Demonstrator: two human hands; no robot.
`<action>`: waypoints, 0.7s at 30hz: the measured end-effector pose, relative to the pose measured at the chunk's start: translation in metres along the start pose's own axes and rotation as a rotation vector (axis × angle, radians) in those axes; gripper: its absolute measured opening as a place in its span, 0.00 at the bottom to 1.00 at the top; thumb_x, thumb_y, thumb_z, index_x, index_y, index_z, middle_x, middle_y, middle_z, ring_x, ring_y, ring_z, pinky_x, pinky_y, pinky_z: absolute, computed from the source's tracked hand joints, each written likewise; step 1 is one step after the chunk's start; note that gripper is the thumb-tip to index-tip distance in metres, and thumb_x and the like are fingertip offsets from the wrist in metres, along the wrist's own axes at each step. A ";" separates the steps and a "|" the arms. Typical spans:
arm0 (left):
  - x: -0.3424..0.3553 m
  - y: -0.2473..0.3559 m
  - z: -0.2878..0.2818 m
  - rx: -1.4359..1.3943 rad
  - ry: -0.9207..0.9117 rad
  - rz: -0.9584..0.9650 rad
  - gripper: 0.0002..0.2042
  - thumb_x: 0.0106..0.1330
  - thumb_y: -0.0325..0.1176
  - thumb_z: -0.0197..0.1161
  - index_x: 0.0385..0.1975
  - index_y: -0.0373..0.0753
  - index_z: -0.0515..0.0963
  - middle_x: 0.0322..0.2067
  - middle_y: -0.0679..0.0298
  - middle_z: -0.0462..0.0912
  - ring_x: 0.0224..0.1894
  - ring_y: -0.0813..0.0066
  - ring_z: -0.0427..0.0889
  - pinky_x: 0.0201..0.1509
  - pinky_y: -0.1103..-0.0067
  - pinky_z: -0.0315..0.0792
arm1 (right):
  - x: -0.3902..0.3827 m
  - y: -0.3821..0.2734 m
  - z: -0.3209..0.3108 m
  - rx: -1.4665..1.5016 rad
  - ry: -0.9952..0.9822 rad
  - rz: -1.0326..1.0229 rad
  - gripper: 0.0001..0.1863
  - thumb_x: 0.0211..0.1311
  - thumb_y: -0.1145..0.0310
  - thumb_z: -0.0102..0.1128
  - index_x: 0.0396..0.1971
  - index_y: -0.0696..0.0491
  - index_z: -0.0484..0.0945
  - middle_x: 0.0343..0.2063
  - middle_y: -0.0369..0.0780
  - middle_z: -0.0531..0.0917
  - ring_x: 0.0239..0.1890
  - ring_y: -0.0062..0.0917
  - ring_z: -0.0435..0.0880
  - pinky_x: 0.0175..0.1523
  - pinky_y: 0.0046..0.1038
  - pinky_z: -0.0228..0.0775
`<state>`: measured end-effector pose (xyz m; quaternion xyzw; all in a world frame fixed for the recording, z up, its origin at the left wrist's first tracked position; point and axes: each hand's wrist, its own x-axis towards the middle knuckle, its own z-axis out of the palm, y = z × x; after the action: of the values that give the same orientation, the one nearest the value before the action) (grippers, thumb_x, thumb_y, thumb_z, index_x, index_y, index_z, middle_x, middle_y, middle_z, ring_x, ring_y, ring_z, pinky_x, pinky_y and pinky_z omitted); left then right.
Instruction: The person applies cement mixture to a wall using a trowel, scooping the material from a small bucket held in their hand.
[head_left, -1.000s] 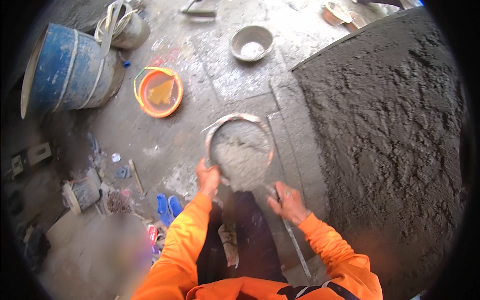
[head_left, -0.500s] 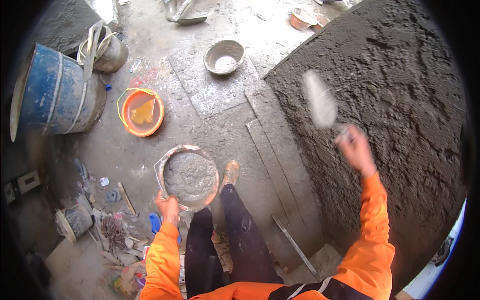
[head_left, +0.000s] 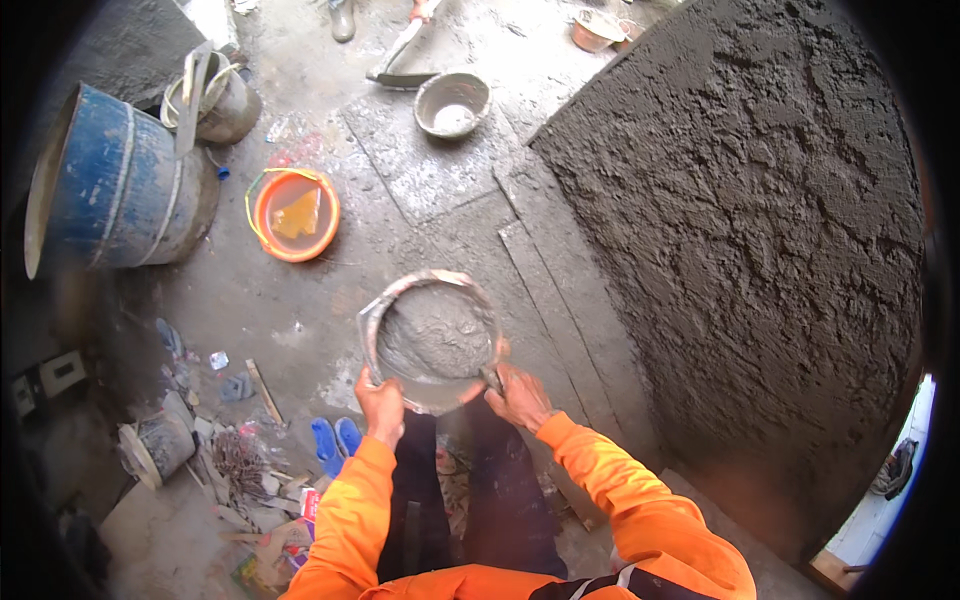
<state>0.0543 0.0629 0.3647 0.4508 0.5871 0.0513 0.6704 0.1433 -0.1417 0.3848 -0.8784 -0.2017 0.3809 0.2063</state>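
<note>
My left hand [head_left: 382, 405] grips the near left side of a bucket [head_left: 370, 330], held up in front of my legs. Grey wet mortar [head_left: 430, 325] fills much of it. At the bucket's near right side, my right hand [head_left: 522, 398] is closed round the handle of a trowel [head_left: 491, 379]. Its blade cannot be made out against the mortar and rim. To my right stands a wall [head_left: 760, 240] coated in rough, dark wet mortar.
An orange bucket [head_left: 332, 222] of murky water stands ahead left, near a blue drum [head_left: 140, 190]. Farther off are a mortar-smeared basin [head_left: 425, 108] and a shovel [head_left: 400, 78] beside another person's boot [head_left: 342, 22]. Blue slippers [head_left: 326, 447] and rubble lie at lower left.
My right hand has brought the trowel from the wall down to the bucket. My left hand has moved the bucket up and right. The shovel's blade has shifted.
</note>
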 end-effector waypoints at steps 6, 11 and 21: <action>0.013 -0.019 -0.006 -0.006 0.027 -0.038 0.26 0.46 0.16 0.48 0.51 0.33 0.65 0.20 0.65 0.70 0.15 0.76 0.69 0.10 0.77 0.71 | -0.037 -0.016 -0.081 0.249 -0.257 0.001 0.21 0.52 0.61 0.57 0.43 0.58 0.71 0.28 0.50 0.79 0.29 0.40 0.80 0.32 0.36 0.73; 0.009 -0.030 0.015 0.033 0.052 -0.028 0.26 0.46 0.16 0.47 0.50 0.34 0.67 0.24 0.64 0.72 0.17 0.75 0.71 0.10 0.77 0.71 | 0.033 0.135 -0.154 0.957 -0.330 0.363 0.11 0.61 0.71 0.45 0.39 0.59 0.75 0.25 0.42 0.79 0.22 0.25 0.77 0.24 0.26 0.73; -0.025 -0.045 0.026 0.101 0.079 -0.033 0.29 0.48 0.16 0.46 0.56 0.32 0.63 0.21 0.62 0.73 0.12 0.75 0.68 0.08 0.78 0.67 | -0.080 0.096 -0.182 -0.232 0.182 -0.250 0.13 0.57 0.67 0.53 0.41 0.55 0.71 0.30 0.44 0.75 0.29 0.34 0.79 0.31 0.36 0.72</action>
<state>0.0476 0.0075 0.3505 0.4718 0.6226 0.0283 0.6237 0.2487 -0.3010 0.4961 -0.8953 -0.3325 0.2454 0.1666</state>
